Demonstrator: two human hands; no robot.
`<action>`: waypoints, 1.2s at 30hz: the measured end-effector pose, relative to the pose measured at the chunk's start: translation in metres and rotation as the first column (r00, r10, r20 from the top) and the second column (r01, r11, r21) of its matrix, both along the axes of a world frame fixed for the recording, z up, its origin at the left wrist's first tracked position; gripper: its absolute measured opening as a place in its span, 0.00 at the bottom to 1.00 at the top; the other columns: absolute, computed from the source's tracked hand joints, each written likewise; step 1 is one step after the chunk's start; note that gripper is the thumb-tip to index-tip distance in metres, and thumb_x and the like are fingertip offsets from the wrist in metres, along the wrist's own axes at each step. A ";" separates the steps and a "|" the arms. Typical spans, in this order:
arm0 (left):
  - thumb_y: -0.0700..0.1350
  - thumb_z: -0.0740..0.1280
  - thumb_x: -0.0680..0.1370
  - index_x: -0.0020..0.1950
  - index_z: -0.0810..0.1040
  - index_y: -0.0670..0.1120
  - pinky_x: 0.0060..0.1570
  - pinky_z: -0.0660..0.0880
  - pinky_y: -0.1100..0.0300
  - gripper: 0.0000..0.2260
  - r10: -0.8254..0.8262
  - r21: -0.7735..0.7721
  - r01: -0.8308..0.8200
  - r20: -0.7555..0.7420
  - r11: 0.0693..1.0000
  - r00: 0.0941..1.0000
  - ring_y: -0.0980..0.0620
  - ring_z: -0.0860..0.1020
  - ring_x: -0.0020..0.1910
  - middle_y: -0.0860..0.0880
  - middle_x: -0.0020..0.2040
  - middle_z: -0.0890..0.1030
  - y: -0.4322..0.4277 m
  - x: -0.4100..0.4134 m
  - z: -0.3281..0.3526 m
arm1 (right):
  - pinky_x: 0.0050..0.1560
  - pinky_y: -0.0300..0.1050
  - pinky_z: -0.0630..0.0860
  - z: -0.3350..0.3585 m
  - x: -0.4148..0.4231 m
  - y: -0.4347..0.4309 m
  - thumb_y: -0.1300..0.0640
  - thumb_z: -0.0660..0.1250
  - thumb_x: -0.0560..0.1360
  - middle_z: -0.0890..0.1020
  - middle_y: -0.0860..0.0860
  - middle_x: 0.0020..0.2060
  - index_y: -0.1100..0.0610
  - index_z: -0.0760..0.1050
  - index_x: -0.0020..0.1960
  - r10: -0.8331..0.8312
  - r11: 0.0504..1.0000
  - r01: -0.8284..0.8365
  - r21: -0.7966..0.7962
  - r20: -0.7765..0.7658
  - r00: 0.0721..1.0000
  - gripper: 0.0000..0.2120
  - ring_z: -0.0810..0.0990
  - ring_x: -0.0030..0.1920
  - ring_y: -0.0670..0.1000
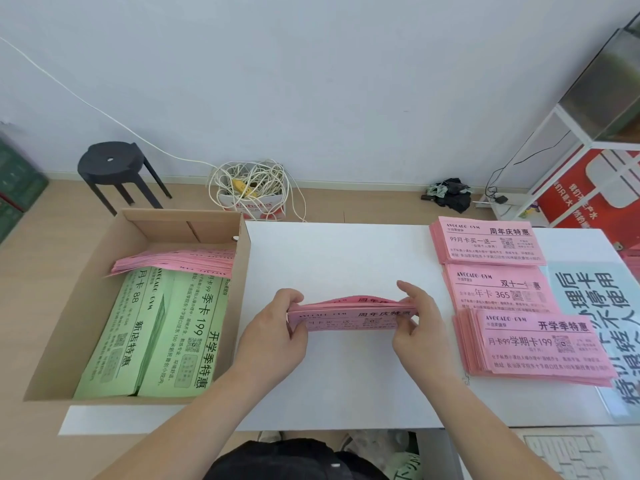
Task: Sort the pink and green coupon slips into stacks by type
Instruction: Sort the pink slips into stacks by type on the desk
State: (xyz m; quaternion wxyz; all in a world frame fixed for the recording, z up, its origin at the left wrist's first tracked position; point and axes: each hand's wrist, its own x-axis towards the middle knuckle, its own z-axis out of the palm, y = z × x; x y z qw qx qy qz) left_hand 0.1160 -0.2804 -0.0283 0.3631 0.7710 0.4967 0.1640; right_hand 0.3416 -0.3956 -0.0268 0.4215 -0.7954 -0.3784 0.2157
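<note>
Both hands hold a small bundle of pink slips (351, 315) over the middle of the white table (346, 386). My left hand (277, 327) grips its left end and my right hand (414, 322) grips its right end. On the table's right side lie three pink stacks in a column: a far stack (488, 245), a middle stack (498, 289) and a near stack (535, 344). A cardboard box (242, 271) on the left holds green slips (152, 337) with loose pink slips (180, 259) on top at its far end.
A blue-white printed sheet (599, 306) lies at the table's right edge. Beyond the table stand a black stool (110, 168), a box of tangled white cable (252, 188) and a white shelf frame (561, 133) with a red sign.
</note>
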 end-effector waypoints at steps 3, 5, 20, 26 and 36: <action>0.43 0.67 0.78 0.64 0.70 0.55 0.48 0.77 0.53 0.17 -0.009 -0.012 0.009 -0.004 1.000 1.000 0.57 0.78 0.42 0.60 0.54 0.78 -0.002 -0.001 0.001 | 0.54 0.25 0.69 -0.001 -0.002 0.002 0.76 0.59 0.74 0.76 0.46 0.53 0.46 0.74 0.63 0.013 1.000 -0.013 -0.009 0.024 1.000 0.29 0.75 0.56 0.36; 0.43 0.67 0.79 0.64 0.71 0.54 0.49 0.76 0.54 0.15 -0.025 0.004 0.025 -0.016 1.000 1.000 0.56 0.76 0.44 0.60 0.56 0.78 -0.003 0.001 0.002 | 0.54 0.23 0.69 -0.003 -0.003 0.004 0.78 0.58 0.73 0.76 0.46 0.53 0.46 0.76 0.59 0.024 1.000 -0.024 0.006 0.031 0.999 0.30 0.76 0.55 0.36; 0.41 0.65 0.80 0.74 0.70 0.55 0.27 0.73 0.57 0.23 -0.215 0.338 0.251 -0.142 0.907 0.966 0.52 0.76 0.38 0.56 0.54 0.75 -0.005 -0.005 0.004 | 0.59 0.40 0.74 -0.008 -0.003 -0.003 0.70 0.61 0.80 0.74 0.42 0.55 0.45 0.73 0.73 -0.020 1.000 0.020 -0.001 0.058 0.998 0.28 0.75 0.58 0.39; 0.41 0.67 0.79 0.68 0.72 0.53 0.38 0.77 0.52 0.18 -0.110 0.182 0.117 -0.043 0.976 0.993 0.60 0.75 0.38 0.57 0.55 0.73 -0.002 -0.008 0.000 | 0.59 0.34 0.75 -0.003 -0.002 -0.001 0.71 0.63 0.78 0.77 0.48 0.55 0.48 0.75 0.64 -0.102 0.995 0.102 -0.006 -0.104 0.989 0.23 0.76 0.58 0.40; 0.41 0.66 0.80 0.59 0.77 0.56 0.45 0.74 0.58 0.12 -0.103 0.041 0.103 -0.020 0.994 0.995 0.62 0.75 0.41 0.59 0.51 0.78 0.005 -0.002 0.002 | 0.42 0.45 0.79 0.006 0.017 0.004 0.66 0.63 0.80 0.82 0.44 0.47 0.43 0.75 0.52 -0.089 0.993 0.076 -0.095 -0.140 0.986 0.17 0.80 0.44 0.39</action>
